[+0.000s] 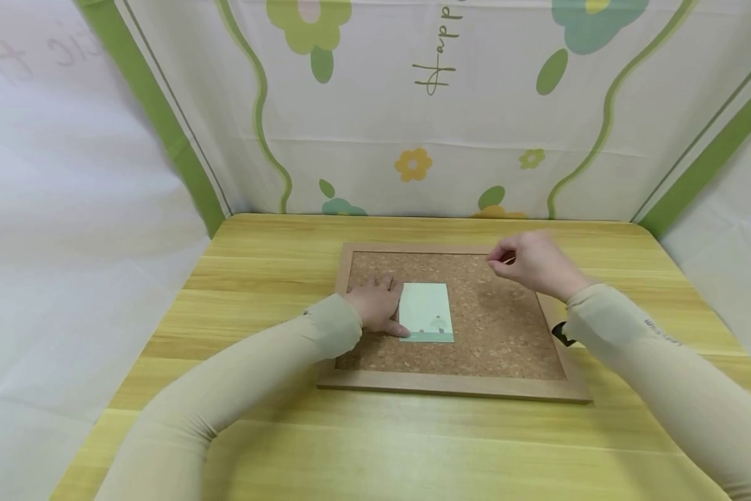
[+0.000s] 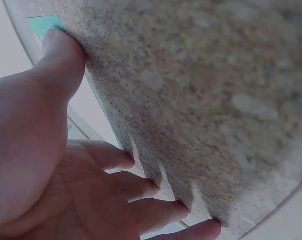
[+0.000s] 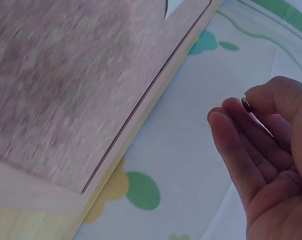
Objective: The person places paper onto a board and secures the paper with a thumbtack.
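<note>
A pale green note sheet (image 1: 427, 306) with a darker green strip along its bottom lies on the framed cork board (image 1: 500, 334), left of the middle. My left hand (image 1: 376, 305) rests on the board with its fingers spread. Its thumb touches the sheet's lower left corner, and the fingers lie along the left edge. Above the board's upper right part, my right hand (image 1: 538, 263) is raised. In the right wrist view, thumb and fingertip pinch a small, round, metallic thumbtack (image 3: 246, 104); its point is hidden.
Under the board is a wooden table (image 1: 400, 445) with a light grain. A white curtain (image 1: 362, 118) with printed flowers hangs behind the table's far edge, and white cloth (image 1: 68, 229) hangs at the left. A dark band (image 1: 562, 334) shows at the right wrist.
</note>
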Demonstrator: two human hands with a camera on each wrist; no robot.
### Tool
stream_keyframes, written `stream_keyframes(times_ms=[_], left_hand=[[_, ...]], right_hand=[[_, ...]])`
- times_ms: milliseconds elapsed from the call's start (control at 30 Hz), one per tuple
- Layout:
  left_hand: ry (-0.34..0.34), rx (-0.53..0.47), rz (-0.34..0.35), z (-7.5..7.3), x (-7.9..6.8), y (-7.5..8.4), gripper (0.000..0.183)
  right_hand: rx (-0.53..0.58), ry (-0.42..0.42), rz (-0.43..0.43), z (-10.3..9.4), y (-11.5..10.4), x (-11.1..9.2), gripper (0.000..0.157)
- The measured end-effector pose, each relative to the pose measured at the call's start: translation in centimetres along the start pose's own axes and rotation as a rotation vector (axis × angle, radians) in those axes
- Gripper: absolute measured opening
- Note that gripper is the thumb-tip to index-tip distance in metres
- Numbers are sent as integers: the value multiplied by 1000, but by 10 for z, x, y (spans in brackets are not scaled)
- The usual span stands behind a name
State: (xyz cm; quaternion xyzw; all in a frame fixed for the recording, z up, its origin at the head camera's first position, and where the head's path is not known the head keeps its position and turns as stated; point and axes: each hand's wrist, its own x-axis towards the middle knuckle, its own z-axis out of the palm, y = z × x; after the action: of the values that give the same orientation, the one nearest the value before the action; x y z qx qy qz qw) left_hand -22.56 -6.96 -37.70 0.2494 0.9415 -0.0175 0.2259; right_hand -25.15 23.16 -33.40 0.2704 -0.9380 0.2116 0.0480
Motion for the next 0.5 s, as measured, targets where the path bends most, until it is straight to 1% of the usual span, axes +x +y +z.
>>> stream_keyframes(times_ms=[133, 267, 367, 467, 500], left_hand=[[8, -18, 4, 0, -1, 0, 106], [11, -17, 2, 0, -2, 1, 106], [13, -15, -2, 0, -2, 1, 106], [11, -12, -6, 0, -1, 1, 106], [8, -11, -10, 0, -1, 1, 106]], right_hand=[[54, -35, -29, 11, -14, 5, 7], [47, -45, -57, 22, -25, 9, 5], [77, -97, -72, 32, -32, 12, 4], [154, -180, -91, 41, -38, 16, 5], [158, -196, -104, 44, -40, 17, 5]])
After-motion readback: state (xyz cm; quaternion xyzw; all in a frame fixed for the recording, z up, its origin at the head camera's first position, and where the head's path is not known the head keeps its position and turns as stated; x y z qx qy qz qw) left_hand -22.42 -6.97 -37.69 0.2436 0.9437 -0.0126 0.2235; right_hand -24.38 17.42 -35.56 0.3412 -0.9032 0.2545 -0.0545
